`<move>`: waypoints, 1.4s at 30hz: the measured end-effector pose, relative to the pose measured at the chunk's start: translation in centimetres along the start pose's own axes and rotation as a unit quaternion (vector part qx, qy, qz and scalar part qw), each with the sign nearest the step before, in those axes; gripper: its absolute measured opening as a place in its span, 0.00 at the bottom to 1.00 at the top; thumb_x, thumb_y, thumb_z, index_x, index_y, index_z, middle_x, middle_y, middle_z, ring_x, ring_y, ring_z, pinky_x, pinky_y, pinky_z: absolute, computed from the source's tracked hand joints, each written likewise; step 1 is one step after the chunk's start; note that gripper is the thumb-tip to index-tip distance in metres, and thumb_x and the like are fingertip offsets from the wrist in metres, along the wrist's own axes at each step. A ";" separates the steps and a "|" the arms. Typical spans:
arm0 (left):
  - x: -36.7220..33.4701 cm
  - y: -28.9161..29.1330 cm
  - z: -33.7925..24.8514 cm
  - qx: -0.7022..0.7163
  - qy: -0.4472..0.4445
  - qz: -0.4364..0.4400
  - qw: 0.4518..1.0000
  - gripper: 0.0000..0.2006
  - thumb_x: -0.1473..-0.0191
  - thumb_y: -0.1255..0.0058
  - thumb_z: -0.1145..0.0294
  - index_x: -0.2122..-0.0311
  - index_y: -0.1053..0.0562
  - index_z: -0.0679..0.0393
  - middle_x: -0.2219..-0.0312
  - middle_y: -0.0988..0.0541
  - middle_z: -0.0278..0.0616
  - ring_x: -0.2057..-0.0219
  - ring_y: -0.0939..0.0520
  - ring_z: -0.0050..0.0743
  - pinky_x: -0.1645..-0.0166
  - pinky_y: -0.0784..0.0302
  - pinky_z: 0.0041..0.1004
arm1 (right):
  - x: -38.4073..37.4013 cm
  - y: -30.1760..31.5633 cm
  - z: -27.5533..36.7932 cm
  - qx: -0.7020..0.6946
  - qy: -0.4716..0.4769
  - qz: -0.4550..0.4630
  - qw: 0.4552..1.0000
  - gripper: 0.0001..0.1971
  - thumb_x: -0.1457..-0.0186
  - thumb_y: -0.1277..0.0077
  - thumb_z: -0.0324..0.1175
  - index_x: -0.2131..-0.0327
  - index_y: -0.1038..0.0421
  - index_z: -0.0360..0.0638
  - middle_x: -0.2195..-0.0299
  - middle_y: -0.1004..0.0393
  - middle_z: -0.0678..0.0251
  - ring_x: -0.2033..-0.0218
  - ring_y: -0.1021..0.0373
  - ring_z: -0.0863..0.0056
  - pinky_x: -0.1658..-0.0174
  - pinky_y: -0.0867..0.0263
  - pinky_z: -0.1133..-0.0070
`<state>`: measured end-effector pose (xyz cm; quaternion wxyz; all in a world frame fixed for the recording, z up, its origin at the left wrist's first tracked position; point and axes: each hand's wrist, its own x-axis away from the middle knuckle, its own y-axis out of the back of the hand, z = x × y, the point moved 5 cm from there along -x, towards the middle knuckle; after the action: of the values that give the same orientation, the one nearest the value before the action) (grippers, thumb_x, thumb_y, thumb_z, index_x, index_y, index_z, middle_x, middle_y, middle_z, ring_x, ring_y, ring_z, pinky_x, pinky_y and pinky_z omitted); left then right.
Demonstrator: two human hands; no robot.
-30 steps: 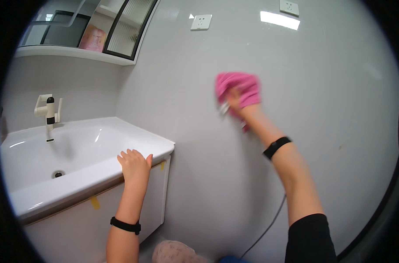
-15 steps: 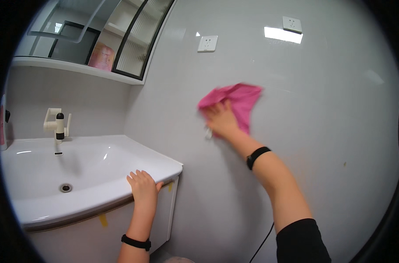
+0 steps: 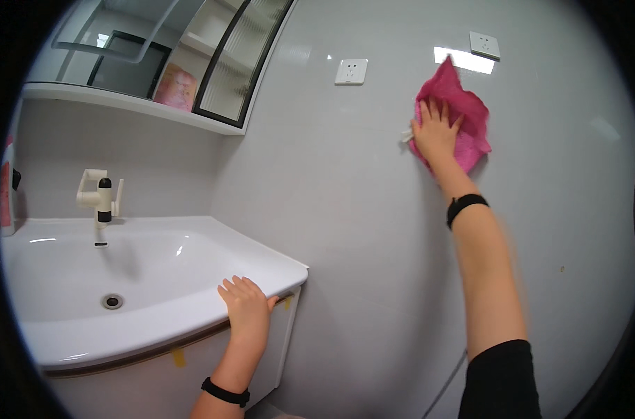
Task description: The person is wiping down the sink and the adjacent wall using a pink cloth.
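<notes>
With fingers spread, my right hand [image 3: 437, 133] presses a pink cloth [image 3: 474, 124] flat against the grey wall. The cloth fans out above and to the right of the fingers, its edges loose and wavy, and a small white tag [image 3: 406, 137] sticks out on its left. My left hand [image 3: 248, 305] rests open on the front rim of the white washbasin [image 3: 157, 328], near its right corner, fingers lying on top and thumb out to the side. Both wrists wear black bands.
Two white wall sockets [image 3: 351, 72] [image 3: 485, 45] sit near the cloth. A beige tap [image 3: 100, 197] stands behind the basin's drain [image 3: 112, 301]. A mirrored cabinet [image 3: 223, 66] juts out at the upper left. A dark cable [image 3: 444, 386] hangs low by the wall.
My right hand has slid the pink cloth up and to the right along the wall, closer to the right socket. My left hand stays on the basin rim; the view has shifted slightly.
</notes>
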<state>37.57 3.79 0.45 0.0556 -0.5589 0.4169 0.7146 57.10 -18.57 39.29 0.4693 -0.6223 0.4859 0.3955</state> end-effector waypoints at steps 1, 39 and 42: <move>0.2 -0.1 0.3 -0.003 0.004 0.007 1.000 0.36 0.55 0.48 0.37 0.57 0.27 0.68 0.60 0.23 0.51 0.54 0.26 0.49 0.46 0.35 0.46 | 0.4 0.4 2.5 -0.044 -0.025 0.045 0.998 0.29 0.43 0.59 0.50 0.40 0.44 0.54 0.37 0.46 0.70 0.37 0.51 0.63 0.40 0.58 0.45; -0.3 -0.5 0.9 0.053 0.034 0.069 0.996 0.35 0.55 0.46 0.40 0.58 0.27 0.68 0.61 0.24 0.51 0.53 0.26 0.50 0.45 0.35 0.43 | 18.9 11.7 19.6 -0.497 0.148 0.553 0.652 0.15 0.48 0.52 0.38 0.59 0.25 0.43 0.59 0.26 0.56 0.60 0.27 0.64 0.53 0.33 0.75; -0.6 0.2 -0.1 0.020 0.015 -0.032 0.999 0.32 0.54 0.46 0.40 0.60 0.27 0.66 0.64 0.24 0.47 0.54 0.26 0.47 0.46 0.35 0.42 | 18.4 4.7 14.2 -0.367 0.373 0.354 0.775 0.16 0.52 0.49 0.37 0.60 0.25 0.43 0.59 0.25 0.57 0.59 0.28 0.65 0.53 0.33 0.74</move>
<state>37.76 3.82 1.10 0.0831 -0.5811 0.4137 0.6959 55.99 -9.57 17.39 -0.1857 -0.6303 0.6266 0.4190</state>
